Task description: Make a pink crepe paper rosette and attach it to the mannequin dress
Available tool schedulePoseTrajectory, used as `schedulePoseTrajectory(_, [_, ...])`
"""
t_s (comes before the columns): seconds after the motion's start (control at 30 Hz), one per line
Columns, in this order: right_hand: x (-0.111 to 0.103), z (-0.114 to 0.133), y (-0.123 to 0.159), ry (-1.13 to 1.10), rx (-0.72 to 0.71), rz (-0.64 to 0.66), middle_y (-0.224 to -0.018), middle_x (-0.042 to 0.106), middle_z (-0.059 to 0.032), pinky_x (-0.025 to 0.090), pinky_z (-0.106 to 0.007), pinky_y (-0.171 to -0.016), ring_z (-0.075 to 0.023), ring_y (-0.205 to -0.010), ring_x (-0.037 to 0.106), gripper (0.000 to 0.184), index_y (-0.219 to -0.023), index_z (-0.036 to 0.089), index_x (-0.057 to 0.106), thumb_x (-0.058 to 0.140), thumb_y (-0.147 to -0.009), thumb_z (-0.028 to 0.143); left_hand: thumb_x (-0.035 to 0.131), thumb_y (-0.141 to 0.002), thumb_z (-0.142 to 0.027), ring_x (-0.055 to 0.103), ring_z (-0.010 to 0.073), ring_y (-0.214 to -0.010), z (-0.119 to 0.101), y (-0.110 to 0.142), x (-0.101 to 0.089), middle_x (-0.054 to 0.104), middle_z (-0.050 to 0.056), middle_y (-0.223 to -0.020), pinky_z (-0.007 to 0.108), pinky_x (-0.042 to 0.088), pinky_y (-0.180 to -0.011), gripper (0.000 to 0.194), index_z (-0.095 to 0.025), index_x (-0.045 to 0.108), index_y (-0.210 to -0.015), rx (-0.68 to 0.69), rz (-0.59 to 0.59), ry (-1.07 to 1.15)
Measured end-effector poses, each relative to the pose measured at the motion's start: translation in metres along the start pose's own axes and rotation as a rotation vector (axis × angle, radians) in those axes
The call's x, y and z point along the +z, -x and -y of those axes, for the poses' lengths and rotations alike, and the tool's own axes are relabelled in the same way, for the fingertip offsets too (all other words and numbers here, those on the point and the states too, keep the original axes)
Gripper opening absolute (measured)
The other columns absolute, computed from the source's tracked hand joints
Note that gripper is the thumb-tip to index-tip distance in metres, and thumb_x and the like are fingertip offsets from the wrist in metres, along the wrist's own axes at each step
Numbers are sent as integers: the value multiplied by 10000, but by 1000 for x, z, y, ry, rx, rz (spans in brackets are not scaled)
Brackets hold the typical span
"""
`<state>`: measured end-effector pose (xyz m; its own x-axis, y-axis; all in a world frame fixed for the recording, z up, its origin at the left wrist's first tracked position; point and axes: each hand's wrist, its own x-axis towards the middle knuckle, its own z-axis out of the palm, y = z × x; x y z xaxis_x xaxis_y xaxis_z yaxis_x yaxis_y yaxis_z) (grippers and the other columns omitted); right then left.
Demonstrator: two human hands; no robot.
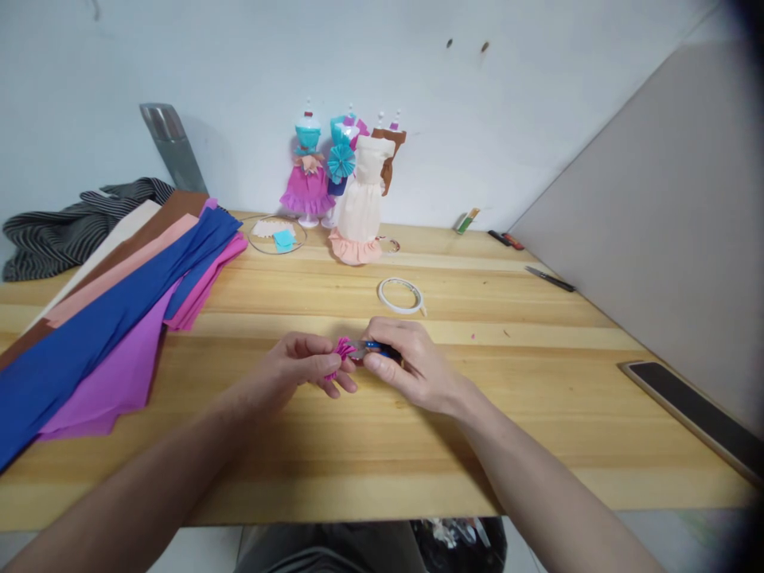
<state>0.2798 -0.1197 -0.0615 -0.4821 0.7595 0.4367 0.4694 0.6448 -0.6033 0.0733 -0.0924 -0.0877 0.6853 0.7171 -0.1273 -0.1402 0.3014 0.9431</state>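
Between the thumb and fingers of my left hand (307, 362) is a small pleated piece of magenta paper (344, 348). My right hand (411, 362) grips blue-handled scissors (373, 345), whose metal blades point left and reach the edge of the pleated paper. Whether the blades are closed on the paper I cannot tell. Both hands are just above the wooden table (370, 469), near its middle. Beyond them lies a roll of white tape (382, 296).
Coloured crepe paper sheets (119, 310) and striped cloth (77, 227) lie at left. Several small dress forms wearing paper dresses (364, 187) stand by the wall. A craft knife (550, 278) and a phone (686, 406) lie at right. Below the edge hangs a black bag (493, 549).
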Motion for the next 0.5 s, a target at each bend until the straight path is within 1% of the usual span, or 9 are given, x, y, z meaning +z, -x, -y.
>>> schedulePoseTrajectory(0.17, [1,0,0,-15,-38,-20,-630,445,5,293,-263,-542,-121,-554,395,445,-668,178,483,374,-966,490,753,-733,-394,709,189,-712,2,-1,-1,758,93,-739,232,532,-613,260,-145,779,-802,4,31,10])
schedulePoseTrajectory(0.33, [2,-1,0,-14,-42,-16,-634,455,3,296,-259,-539,-117,-551,403,443,-679,173,496,370,-977,474,751,-744,-389,714,181,-737,3,0,0,754,68,-749,218,534,-619,233,-166,782,-804,11,44,23])
schedulePoseTrajectory(0.5, [2,0,1,-10,-53,-19,-626,442,8,290,-258,-536,-113,-545,392,452,-672,173,484,355,-983,475,746,-751,-391,710,174,-731,1,-1,0,756,74,-764,219,537,-623,241,-164,783,-821,9,58,14])
